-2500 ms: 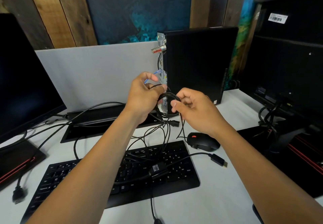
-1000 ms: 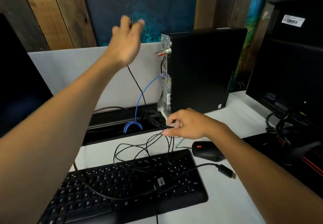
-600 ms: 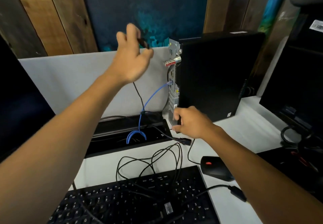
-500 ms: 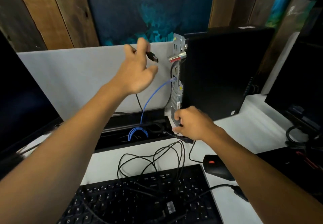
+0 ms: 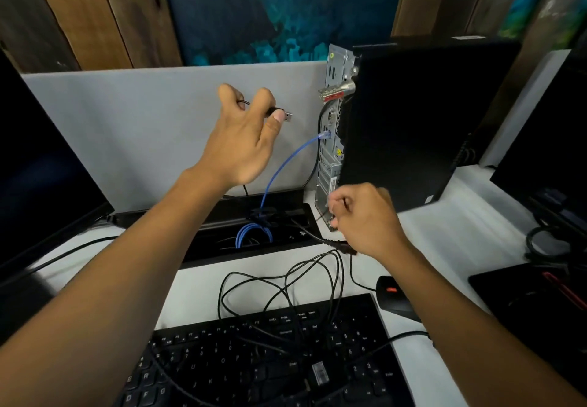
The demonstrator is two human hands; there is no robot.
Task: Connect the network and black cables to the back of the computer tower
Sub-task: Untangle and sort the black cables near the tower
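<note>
While apart from the tower (image 5: 413, 121), black plug (image 5: 281, 114) in left hand (image 5: 241, 143).

1. My left hand (image 5: 241, 143) pinches a black cable's plug (image 5: 279, 114), raised beside the tower's (image 5: 413, 121) rear panel.
2. My right hand (image 5: 365, 219) curls low beside that panel.
3. The blue cable (image 5: 286, 165) sits plugged in.

A black keyboard (image 5: 254, 359) lies on the white tabletop (image 5: 444, 235), a black mouse (image 5: 394, 298) just beside it. A dark monitor (image 5: 41, 168) stands at the left.

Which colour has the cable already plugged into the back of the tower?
Blue cable; the head view shows it.
</note>
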